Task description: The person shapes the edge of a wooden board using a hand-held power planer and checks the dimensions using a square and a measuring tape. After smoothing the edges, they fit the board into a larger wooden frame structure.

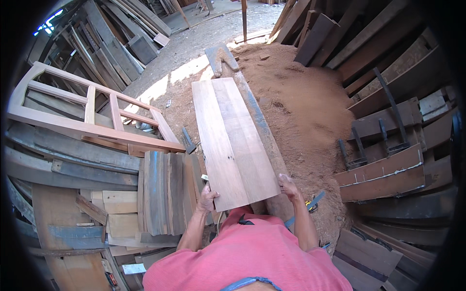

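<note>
A pale wooden panel [232, 140] is held lengthwise over a long work plank [255, 109], its near end drawn close to the person's body, its far end pointed at the notched block [223, 61]. The near left corner is gripped by the left hand [208, 198], fingers curled at the edge; the right edge is held by the right hand [290, 188], close to the opposite corner. With a hand on either side, the panel is presumably kept level and steered from both edges; how much of its weight is borne by the plank cannot be told.

And look at the surface: two lengths are met along a straight seam, smooth-looking and flat, with small dark marks near the middle. The block's open V is turned toward the panel, set there, it seems, as a stop. Blue paint is worn patchily along the plank, and loose brown sawdust [310, 106] is heaped beside it.

Over on the left, a reddish wooden frame [116, 114] is laid across old boards, likely for want of floor space. Curved slats [167, 194] are packed on edge below it. On the right, a brown board [383, 177] is gripped by dark metal clamps [391, 104], perhaps so that a joint is pressed tight.
</note>
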Demonstrator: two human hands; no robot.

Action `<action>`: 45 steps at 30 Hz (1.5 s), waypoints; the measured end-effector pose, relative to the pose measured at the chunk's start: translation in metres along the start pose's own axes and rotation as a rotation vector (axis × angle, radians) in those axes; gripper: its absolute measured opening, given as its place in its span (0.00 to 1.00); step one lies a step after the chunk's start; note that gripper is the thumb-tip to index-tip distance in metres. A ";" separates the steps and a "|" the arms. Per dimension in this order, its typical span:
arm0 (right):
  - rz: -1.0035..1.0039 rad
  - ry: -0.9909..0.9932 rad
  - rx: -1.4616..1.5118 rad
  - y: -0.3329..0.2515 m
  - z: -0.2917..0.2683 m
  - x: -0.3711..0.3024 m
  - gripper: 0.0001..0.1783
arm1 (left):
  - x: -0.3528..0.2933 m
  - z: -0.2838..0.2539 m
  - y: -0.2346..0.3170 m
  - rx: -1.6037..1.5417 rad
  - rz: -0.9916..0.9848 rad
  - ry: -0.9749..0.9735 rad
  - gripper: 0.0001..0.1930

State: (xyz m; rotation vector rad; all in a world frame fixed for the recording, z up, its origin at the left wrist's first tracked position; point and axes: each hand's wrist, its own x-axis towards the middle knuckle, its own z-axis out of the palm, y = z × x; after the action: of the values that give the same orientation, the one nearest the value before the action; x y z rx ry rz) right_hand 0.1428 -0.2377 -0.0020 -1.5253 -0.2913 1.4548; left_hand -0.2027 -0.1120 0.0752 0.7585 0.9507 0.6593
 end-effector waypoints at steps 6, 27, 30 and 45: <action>-0.211 -0.077 -0.239 0.004 -0.020 0.012 0.29 | 0.018 -0.014 -0.072 -0.087 -0.170 0.036 0.25; -0.356 0.390 -0.668 0.042 0.011 -0.041 0.28 | 0.059 0.017 -0.043 0.783 -0.053 0.165 0.38; -0.384 0.384 -0.758 0.042 0.001 -0.016 0.29 | 0.093 0.024 -0.036 0.945 -0.068 0.154 0.42; 0.181 0.480 -0.206 0.074 -0.151 -0.008 0.20 | 0.133 -0.006 -0.104 1.098 0.094 0.222 0.39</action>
State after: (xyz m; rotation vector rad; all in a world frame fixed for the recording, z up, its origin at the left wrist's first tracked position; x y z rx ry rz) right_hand 0.2396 -0.3506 -0.0805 -2.0567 -0.0126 1.1697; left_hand -0.1339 -0.0669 -0.0722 1.7232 1.4974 0.2523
